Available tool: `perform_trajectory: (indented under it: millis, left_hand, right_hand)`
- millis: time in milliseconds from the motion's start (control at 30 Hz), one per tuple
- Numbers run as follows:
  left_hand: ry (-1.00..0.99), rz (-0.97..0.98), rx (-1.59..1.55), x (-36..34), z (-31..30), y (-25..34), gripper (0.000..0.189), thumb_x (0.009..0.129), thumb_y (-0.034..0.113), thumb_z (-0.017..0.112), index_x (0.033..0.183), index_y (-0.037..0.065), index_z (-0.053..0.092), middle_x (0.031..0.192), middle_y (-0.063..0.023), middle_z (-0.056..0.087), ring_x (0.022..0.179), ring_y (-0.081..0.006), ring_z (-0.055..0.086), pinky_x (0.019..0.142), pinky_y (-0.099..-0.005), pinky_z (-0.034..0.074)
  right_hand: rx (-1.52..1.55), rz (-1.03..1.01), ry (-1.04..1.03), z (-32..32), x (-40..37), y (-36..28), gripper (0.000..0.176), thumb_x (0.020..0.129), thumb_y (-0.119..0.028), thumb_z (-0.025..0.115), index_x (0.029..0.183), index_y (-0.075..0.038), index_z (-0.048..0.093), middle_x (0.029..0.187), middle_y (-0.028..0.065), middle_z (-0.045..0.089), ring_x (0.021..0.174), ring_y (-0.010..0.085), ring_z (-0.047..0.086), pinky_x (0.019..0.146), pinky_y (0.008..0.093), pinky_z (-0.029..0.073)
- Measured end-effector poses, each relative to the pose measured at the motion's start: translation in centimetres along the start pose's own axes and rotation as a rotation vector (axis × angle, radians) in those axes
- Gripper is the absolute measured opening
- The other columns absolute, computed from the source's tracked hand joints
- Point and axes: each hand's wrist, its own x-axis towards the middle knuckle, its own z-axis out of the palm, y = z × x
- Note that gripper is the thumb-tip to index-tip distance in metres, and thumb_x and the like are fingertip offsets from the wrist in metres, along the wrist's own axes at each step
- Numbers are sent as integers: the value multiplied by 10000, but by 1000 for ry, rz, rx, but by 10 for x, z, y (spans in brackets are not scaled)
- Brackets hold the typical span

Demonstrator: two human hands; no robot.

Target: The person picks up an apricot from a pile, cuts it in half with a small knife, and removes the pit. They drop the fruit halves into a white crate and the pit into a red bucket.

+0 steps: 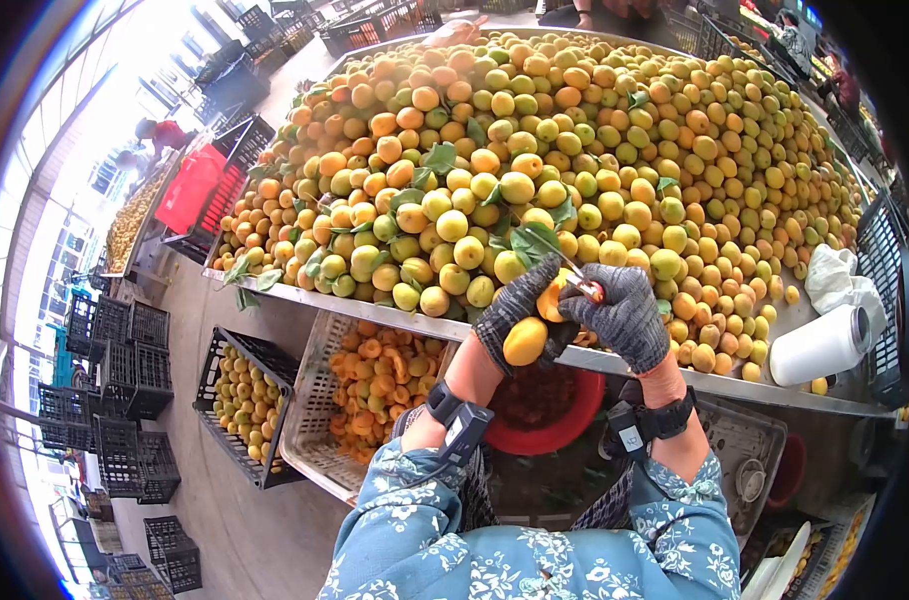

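My left hand (517, 308), in a dark grey knit glove, is closed around a yellow-orange apricot (525, 342) above the metal table's front edge. Beside it my gloved right hand (615, 310) grips a small knife (587, 287) with a reddish handle. A cut orange apricot piece (552, 298) shows between the two hands, next to the knife. Directly behind them lies the large heap of apricots (575, 150) with some green leaves. Under my hands is a red basin (545, 420) with dark contents.
A light crate (305, 420) of halved apricots and a black crate (215, 400) of whole ones stand at lower left. A white container (820, 346) lies on the table's right. Black crates (135, 360) are stacked far left. Another person (163, 135) is at back left.
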Motion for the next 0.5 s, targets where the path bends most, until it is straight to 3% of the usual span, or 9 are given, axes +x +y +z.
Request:
perform_trajectory:
  millis: [133,167,267,300,333,367,400,467,500]
  left_hand:
    - [18,7,-24,0,0,-2,326,928,308,597,1126,50,569,1005,-80,637,911,-185,620,785,-312,536]
    - [20,209,812,-6,0,4,316,915,292,620,1106,43,585,997,-73,642,911,-169,622,788,-301,532]
    - [103,112,225,-25,14,21,294,905,263,637,1083,33,598,987,-68,647,891,-166,629,787,-293,527]
    - [253,239,302,-35,35,21,304,904,325,625,1002,38,608,866,-83,654,725,-170,638,631,-281,527]
    - [110,164,483,-49,20,35,377,903,430,590,938,54,595,727,-83,629,539,-164,583,458,-273,456]
    - [423,312,492,-60,46,31,426,892,500,566,899,74,584,633,-74,587,438,-159,514,381,-269,380]
    - [299,247,424,-71,29,44,408,893,483,570,927,77,587,639,-72,579,443,-167,512,394,-273,392]
    - [565,546,596,-104,39,37,392,911,467,537,994,87,580,655,-87,568,457,-179,508,390,-275,390]
    - [501,419,482,-119,15,53,376,912,459,537,1002,96,577,649,-88,559,470,-177,510,381,-274,383]
  right_hand:
    - [199,180,84,9,-3,4,143,755,-144,697,781,-11,654,618,18,597,544,110,560,527,252,452]
    - [475,352,87,4,-4,-10,124,754,-134,683,755,-16,644,587,9,567,464,79,515,439,218,404]
    - [910,467,-32,-6,-5,-1,114,741,-124,678,732,-19,634,561,0,536,405,64,472,374,204,359]
    - [837,399,-97,-5,-5,-1,123,721,-118,679,756,-11,631,556,-2,522,395,67,472,356,205,357]
    - [612,334,-189,-4,-6,-7,164,699,-117,694,809,-10,638,570,14,542,408,72,481,371,206,365]
    - [556,386,-292,3,-9,-6,180,691,-123,681,847,-37,661,679,34,606,524,101,550,485,243,432]
    - [498,442,-391,13,-13,-2,213,683,-129,668,885,-64,684,788,55,670,640,130,620,599,279,499]
    - [416,294,-482,41,-20,-8,258,673,-145,680,917,-64,690,798,91,682,719,163,637,705,321,506]
    - [379,230,-458,51,-22,-5,276,672,-157,692,932,-63,689,784,90,678,731,162,632,720,330,502]
